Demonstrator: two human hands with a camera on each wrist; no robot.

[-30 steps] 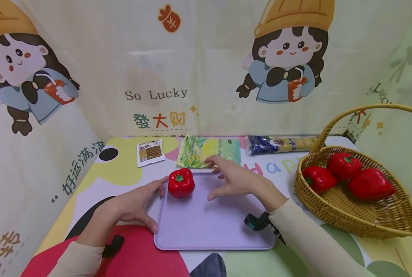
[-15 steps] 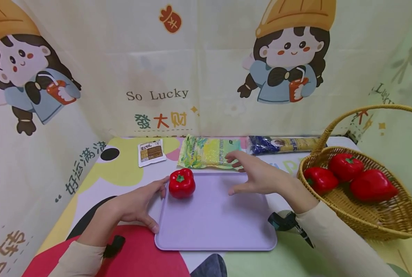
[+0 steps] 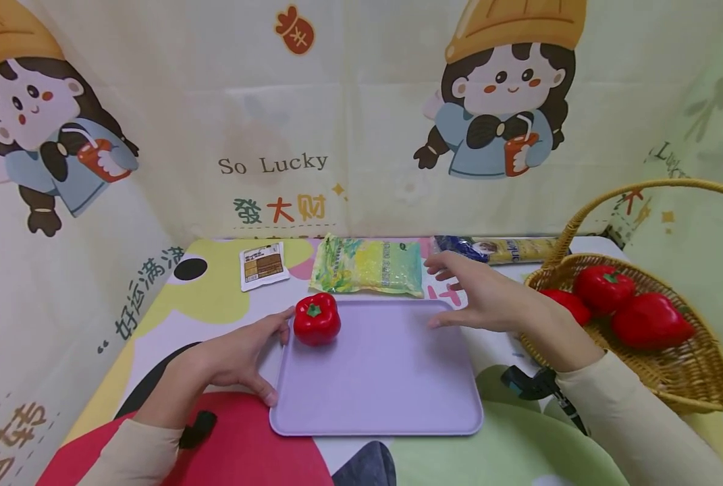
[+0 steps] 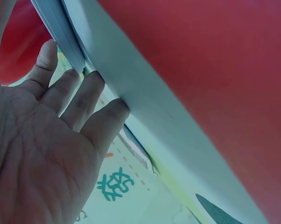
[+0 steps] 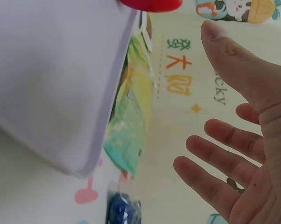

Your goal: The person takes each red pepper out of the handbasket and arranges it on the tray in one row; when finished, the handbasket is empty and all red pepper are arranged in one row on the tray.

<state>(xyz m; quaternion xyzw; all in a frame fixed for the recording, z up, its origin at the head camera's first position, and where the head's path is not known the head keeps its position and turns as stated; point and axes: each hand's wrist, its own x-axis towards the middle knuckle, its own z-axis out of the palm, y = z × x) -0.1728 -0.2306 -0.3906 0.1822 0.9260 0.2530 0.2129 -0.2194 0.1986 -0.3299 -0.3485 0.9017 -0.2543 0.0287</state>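
A red bell pepper (image 3: 316,319) sits at the back left corner of the light purple tray (image 3: 376,378). My left hand (image 3: 233,358) is at the tray's left side, its thumb and fingertips at the rim; the left wrist view has its fingers extended beside that edge. Over the tray's back right corner, my right hand (image 3: 489,293) is in the air with fingers spread and nothing in them. In the right wrist view its palm and loose fingers (image 5: 210,179) are visible. Several more red bell peppers (image 3: 649,320) lie in the wicker basket (image 3: 659,398), one partly hidden by my right forearm.
Along the back of the table lie a small brown-and-white packet (image 3: 264,266), a green-yellow bag (image 3: 367,266) and a long blue-and-yellow package (image 3: 501,250). The basket's tall handle (image 3: 659,182) arches up on the right. A printed cloth wall (image 3: 373,121) stands behind.
My right hand has moved rightward from above the middle of the tray towards the basket, fingers still spread. My left hand and the pepper on the tray have stayed in place.
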